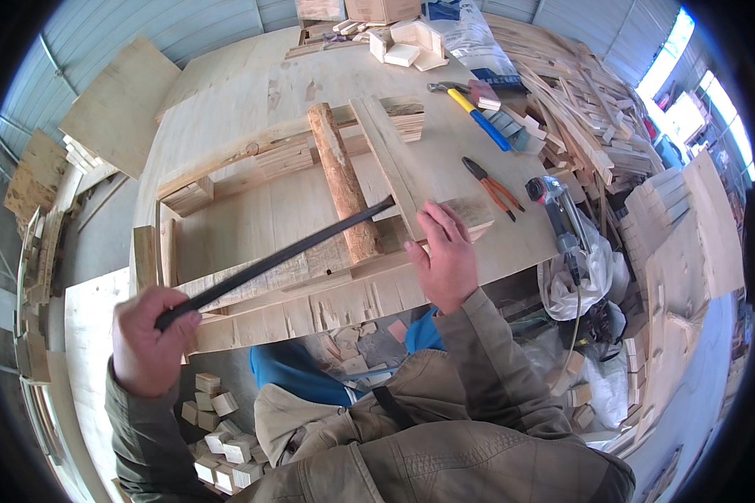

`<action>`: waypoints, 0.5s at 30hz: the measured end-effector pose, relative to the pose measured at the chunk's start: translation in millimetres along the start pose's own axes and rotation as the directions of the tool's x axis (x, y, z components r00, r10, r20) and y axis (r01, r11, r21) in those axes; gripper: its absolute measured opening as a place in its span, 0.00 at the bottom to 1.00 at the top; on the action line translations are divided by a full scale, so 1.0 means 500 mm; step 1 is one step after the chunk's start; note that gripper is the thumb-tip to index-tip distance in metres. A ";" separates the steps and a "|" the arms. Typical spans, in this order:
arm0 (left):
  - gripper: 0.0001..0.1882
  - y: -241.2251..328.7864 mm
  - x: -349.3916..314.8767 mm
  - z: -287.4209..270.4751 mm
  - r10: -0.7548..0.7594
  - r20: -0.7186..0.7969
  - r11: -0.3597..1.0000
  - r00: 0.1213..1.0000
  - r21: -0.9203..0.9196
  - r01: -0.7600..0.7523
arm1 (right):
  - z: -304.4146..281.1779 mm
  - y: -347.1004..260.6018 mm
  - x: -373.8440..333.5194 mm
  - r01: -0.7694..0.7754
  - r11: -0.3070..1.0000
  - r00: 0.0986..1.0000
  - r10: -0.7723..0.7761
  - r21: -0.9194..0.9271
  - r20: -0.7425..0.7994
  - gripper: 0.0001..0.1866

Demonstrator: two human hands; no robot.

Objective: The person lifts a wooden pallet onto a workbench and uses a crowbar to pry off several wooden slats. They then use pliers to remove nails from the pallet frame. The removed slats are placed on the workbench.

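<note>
My left hand [149, 339] is closed around one end of a long black pry bar [281, 260]. The bar slants up to the right over a wooden frame [260, 289], crosses a bark-edged slat [337, 168], and its far tip meets the edge of a pale plank [387, 155]. Both slat and plank run across the frame's two long sides. Near the plank's close end, my right hand [448, 260] lies on the frame's near corner with thumb and fingers apart. What its palm touches is hidden.
On the plywood tabletop [512, 251], right of the frame, are orange-handled pliers [493, 189], a yellow-and-blue hammer [478, 117] and a power tool [562, 218]. Loose boards [591, 126] pile up at the right. Small wood blocks [226, 436] lie below the table, lower left.
</note>
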State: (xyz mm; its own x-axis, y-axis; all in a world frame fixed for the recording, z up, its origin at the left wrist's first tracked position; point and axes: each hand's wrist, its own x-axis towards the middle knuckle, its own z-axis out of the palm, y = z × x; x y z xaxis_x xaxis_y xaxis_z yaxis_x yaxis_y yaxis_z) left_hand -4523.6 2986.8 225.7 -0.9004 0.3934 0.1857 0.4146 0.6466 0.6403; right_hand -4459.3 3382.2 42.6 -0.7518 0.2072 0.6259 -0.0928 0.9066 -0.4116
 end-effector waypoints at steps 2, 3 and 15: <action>0.05 0.019 0.045 -0.006 0.080 -0.004 0.994 0.997 0.069 -0.079 | 0.005 0.004 -0.002 -0.007 1.000 1.000 0.007 0.025 -0.003 0.28; 0.05 0.026 0.071 -0.011 0.078 0.015 0.996 0.997 0.050 -0.079 | 0.007 0.005 -0.002 -0.005 0.999 1.000 0.006 0.037 -0.022 0.27; 0.07 0.065 0.285 0.014 0.166 0.025 0.959 0.986 0.229 -0.167 | -0.002 -0.005 0.046 -0.022 0.999 0.993 0.019 -0.023 -0.114 0.13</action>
State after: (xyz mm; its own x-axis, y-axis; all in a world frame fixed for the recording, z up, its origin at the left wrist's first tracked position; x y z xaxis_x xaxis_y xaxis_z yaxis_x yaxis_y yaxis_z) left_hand -4637.4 3068.4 267.7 -0.8158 0.5110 0.2709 0.5780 0.7041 0.4125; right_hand -4475.6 3385.1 58.8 -0.6739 0.2651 0.6896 -0.0613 0.9101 -0.4098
